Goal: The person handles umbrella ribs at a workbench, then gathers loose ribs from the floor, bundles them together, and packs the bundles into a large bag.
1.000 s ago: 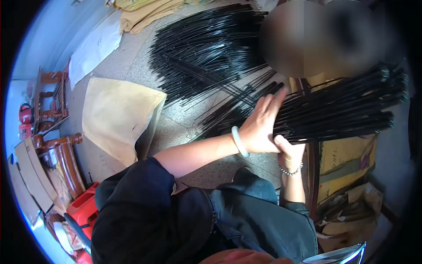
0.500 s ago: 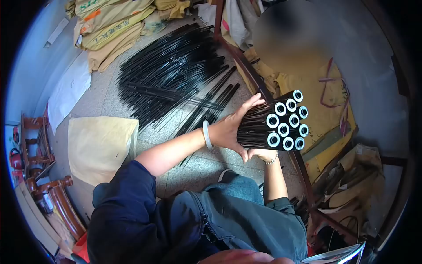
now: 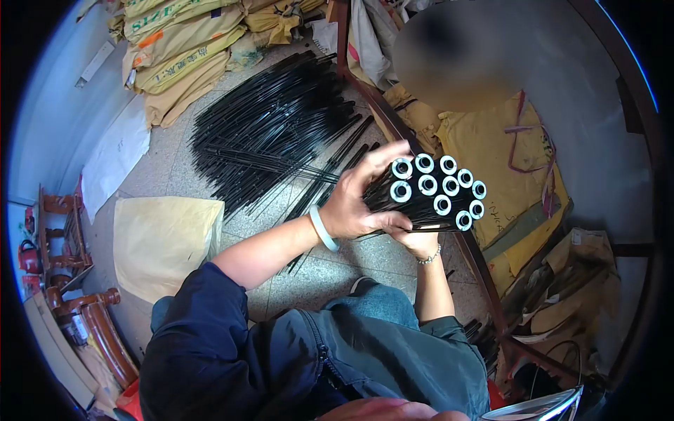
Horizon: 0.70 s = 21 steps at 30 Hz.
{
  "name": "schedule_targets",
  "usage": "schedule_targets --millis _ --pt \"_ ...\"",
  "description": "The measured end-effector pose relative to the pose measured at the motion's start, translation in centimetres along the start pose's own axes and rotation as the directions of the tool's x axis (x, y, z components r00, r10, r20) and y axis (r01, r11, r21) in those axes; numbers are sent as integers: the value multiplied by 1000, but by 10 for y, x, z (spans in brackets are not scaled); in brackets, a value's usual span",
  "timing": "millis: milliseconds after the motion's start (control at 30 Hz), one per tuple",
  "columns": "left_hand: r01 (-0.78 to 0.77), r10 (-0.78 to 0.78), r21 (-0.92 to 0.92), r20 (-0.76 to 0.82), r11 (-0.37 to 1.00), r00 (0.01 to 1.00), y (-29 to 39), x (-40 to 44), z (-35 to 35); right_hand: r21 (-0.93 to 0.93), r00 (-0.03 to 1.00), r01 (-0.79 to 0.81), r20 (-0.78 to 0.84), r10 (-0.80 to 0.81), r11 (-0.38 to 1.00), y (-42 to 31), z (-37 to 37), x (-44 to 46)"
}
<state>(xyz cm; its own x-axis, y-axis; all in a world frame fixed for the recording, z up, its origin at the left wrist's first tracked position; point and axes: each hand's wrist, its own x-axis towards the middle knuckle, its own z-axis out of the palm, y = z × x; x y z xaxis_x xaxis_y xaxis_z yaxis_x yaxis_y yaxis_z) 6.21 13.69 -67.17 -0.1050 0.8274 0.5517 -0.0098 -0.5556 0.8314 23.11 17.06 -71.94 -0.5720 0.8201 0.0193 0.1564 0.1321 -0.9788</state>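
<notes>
A bundle of thin black rods point(image 3: 414, 207) is held between both hands, its round white-rimmed ends turned up toward the camera. My left hand point(image 3: 351, 203), with a pale bangle at the wrist, wraps round the bundle's left side. Under the bundle's lower side is my right hand point(image 3: 419, 241), with a beaded bracelet; its fingers are partly hidden behind the rods. A large heap of black rods point(image 3: 274, 126) lies on the floor beyond my left hand, with looser rods beside it.
Yellow sacks point(image 3: 184, 67) are stacked at the upper left. A beige sheet point(image 3: 165, 242) lies on the floor at the left, near wooden furniture point(image 3: 105, 330). A dark red metal frame point(image 3: 481, 284) runs beside yellow wrapping point(image 3: 526, 140) and crumpled brown paper point(image 3: 579, 281) at the right.
The bundle has swung from lying sideways to showing its ends to the camera. In the last half second it and my left hand moved slightly left. The view has also shifted.
</notes>
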Motion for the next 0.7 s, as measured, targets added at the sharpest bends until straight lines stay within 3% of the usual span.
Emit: schedule_targets --millis 33,67,133,267,300,333,400,433,467,533,600,633,700 --pt "1 -4 -142 -17 990 1000 10 9 5 -25 1000 9 -2 -9 1000 -5 0 0" --pt "2 -4 -142 -15 990 1000 13 17 2 -24 1000 9 -4 -10 1000 4 0 -1" --pt "-350 308 177 227 920 924 12 35 -11 46 996 -51 69 48 998 21 1 0" --pt "-291 256 101 266 951 929 13 42 -17 121 999 -49 -13 51 991 -1 -3 -4" --pt "-204 190 49 210 978 959 15 41 -13 103 999 -46 -10 47 994 -2 -4 -4" --pt "-178 154 87 234 980 960 20 43 -14 -29 999 -7 49 9 1000 5 -3 0" --pt "-135 103 123 236 983 966 34 49 -7 200 997 77 -33 -71 977 -15 -2 -5" --pt "-179 129 169 267 969 955 36 53 -4 246 996 83 -9 -84 966 16 -4 -3" --pt "-168 77 266 322 949 944 48 57 -4 375 985 -164 107 133 912 69 -4 -4" --pt "-202 82 302 366 932 927 52 63 -4 115 987 -141 94 130 983 42 -7 -1" --pt "-170 56 294 359 941 932 55 67 -4 109 991 70 103 -81 992 39 -11 -1" --pt "-158 46 276 373 948 927 50 68 -7 243 983 167 -116 -143 955 33 -5 -2" --pt "-200 52 322 414 925 909 53 73 -11 216 981 187 -97 -170 958 26 -7 1"
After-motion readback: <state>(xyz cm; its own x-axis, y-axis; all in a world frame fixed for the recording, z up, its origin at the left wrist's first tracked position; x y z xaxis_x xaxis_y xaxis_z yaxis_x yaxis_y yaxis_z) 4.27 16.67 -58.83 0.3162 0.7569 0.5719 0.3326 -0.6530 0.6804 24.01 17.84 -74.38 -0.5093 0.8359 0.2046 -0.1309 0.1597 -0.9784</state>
